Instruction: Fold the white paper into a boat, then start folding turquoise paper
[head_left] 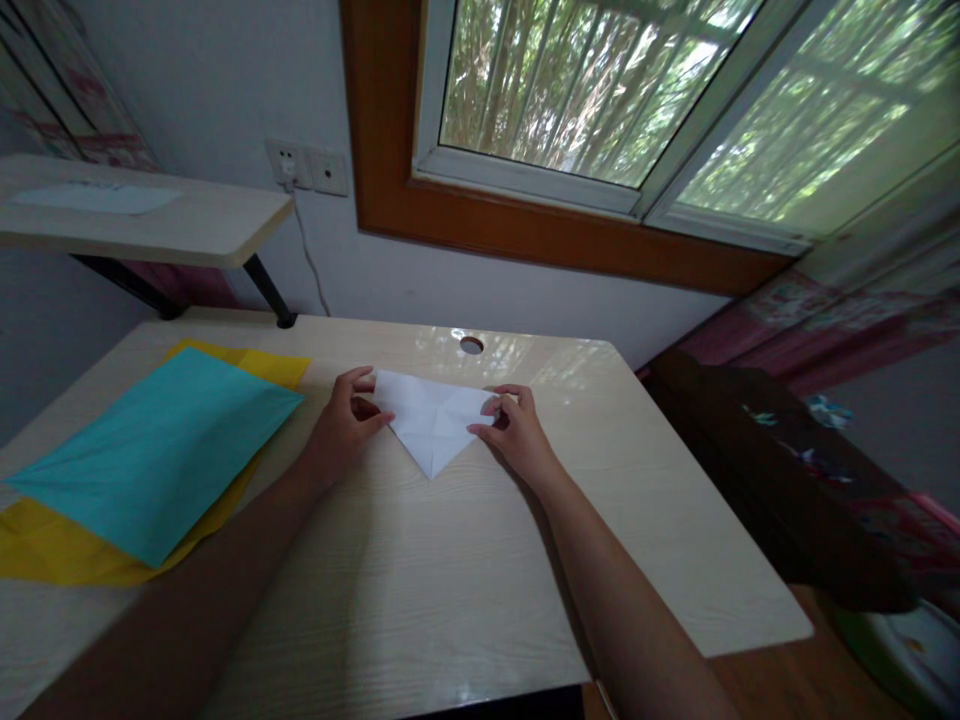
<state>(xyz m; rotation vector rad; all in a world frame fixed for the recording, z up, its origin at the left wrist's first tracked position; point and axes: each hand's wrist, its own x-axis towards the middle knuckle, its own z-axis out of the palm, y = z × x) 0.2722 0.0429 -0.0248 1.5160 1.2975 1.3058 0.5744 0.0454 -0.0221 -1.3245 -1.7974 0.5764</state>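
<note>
A white sheet of paper (433,420) folded into a downward-pointing triangle lies on the light wooden desk (420,580). My left hand (341,425) pinches its upper left corner with thumb and fingers. My right hand (516,430) pinches its upper right corner the same way. Both forearms reach in from the bottom of the view.
A teal sheet (157,450) lies on a yellow sheet (60,550) at the desk's left. A cable hole (472,345) sits near the far edge. A raised shelf (142,220) stands at the back left, a wall socket (307,168) behind. A dark chair (780,480) is at the right.
</note>
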